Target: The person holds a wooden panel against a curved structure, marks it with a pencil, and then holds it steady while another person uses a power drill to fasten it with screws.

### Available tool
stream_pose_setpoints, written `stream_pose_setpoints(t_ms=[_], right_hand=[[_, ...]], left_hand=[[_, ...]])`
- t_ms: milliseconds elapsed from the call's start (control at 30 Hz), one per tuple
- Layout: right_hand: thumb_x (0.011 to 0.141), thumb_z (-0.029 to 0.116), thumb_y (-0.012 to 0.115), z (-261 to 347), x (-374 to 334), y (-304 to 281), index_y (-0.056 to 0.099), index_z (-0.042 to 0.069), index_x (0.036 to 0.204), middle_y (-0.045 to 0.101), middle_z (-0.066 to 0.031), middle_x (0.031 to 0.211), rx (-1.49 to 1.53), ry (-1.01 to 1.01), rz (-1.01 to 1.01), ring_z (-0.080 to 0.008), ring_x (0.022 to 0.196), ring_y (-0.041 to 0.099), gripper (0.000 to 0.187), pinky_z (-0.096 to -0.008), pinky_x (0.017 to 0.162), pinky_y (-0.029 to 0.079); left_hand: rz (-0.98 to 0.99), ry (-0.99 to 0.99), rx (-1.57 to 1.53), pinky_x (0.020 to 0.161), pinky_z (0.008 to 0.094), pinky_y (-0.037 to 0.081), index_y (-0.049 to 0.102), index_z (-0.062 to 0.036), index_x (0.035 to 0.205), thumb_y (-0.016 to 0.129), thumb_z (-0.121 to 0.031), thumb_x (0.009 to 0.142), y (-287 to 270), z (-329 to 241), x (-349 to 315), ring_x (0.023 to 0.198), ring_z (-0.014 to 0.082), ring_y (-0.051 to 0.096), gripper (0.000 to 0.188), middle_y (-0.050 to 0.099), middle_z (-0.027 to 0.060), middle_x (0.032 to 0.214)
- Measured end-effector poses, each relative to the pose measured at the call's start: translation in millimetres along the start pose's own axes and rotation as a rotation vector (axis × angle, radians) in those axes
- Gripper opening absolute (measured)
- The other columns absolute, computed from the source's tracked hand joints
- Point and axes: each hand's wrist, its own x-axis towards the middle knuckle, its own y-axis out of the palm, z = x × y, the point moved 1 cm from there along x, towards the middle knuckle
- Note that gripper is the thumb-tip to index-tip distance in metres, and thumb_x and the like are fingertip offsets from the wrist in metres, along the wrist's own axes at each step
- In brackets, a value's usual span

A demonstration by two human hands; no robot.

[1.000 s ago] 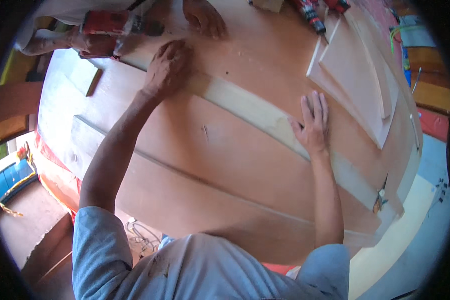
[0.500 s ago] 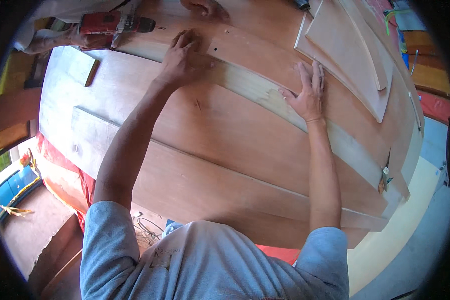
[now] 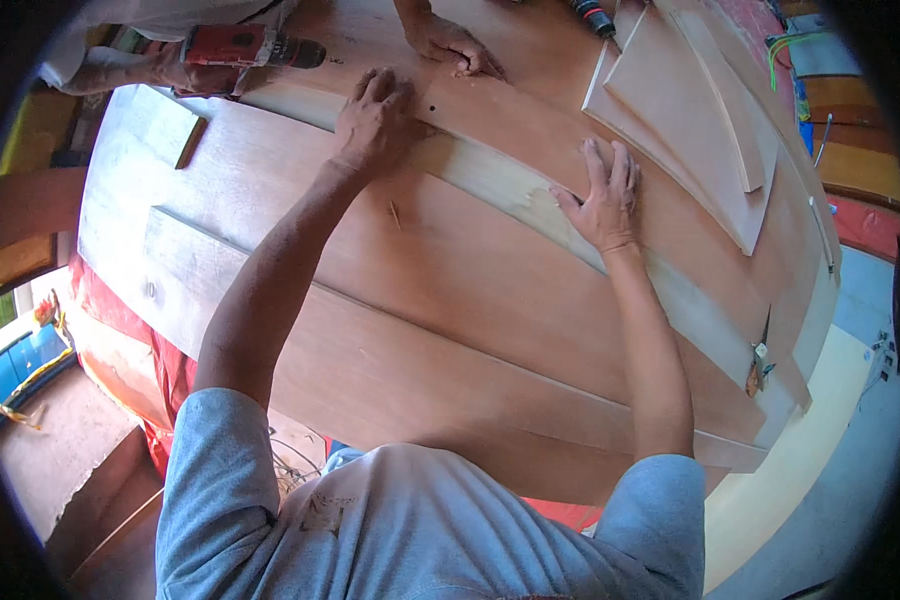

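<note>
My left hand (image 3: 375, 122) presses on a long reddish-brown wooden plank (image 3: 535, 132), its fingers forward near a small dark hole. Farther right, my right hand (image 3: 608, 197) lies open over the same plank's near edge, fingers on the plank and thumb out toward a pale wooden strip (image 3: 490, 178). That strip runs along the curved wooden surface on the near side of the plank. Beyond my left hand, another person's hand (image 3: 452, 42) touches the wood with bent fingers. At the far left that person's other hand (image 3: 195, 75) grips a red power drill (image 3: 235, 46), its chuck pointing right.
Loose thin boards (image 3: 660, 95) lie stacked at the far right, beside a second tool (image 3: 592, 18). A small wooden block (image 3: 190, 142) sits at the left. Toward me runs another overlapping plank (image 3: 450, 345). A small clamp-like piece (image 3: 760, 365) sits at the right end.
The other person's free hand has come down onto the wood beyond my left hand. The drill appears slightly farther right. Both my hands stay on the plank.
</note>
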Motion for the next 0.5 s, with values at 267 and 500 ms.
stream_pose_setpoints(t_ms=[267,500], right_hand=[[0.08,0.062,0.079,-0.7,-2.1,4.1,0.039,0.018,0.159,0.038,-0.0294,0.15,-0.029,-0.001,-0.026,-0.0488,0.138,0.04,0.099,-0.0688,0.114,0.029],[0.081,0.058,0.079,5.3,1.6,-4.8,0.046,0.015,0.153,0.041,-0.0275,0.148,-0.005,0.019,0.004,-0.0469,0.14,0.037,0.09,-0.0651,0.111,0.032]], left_hand=[[-0.032,0.065,0.053,0.114,0.0533,0.041,0.062,-0.0198,0.143,0.076,-0.045,0.088,4.3,-3.4,-1.3,0.137,0.0468,0.045,0.063,0.053,0.0241,0.141],[-0.014,0.059,-0.003,0.113,0.0546,0.041,0.065,-0.0213,0.141,0.076,-0.048,0.087,9.5,2.4,-2.8,0.14,0.0446,0.043,0.061,0.051,0.0219,0.142]])
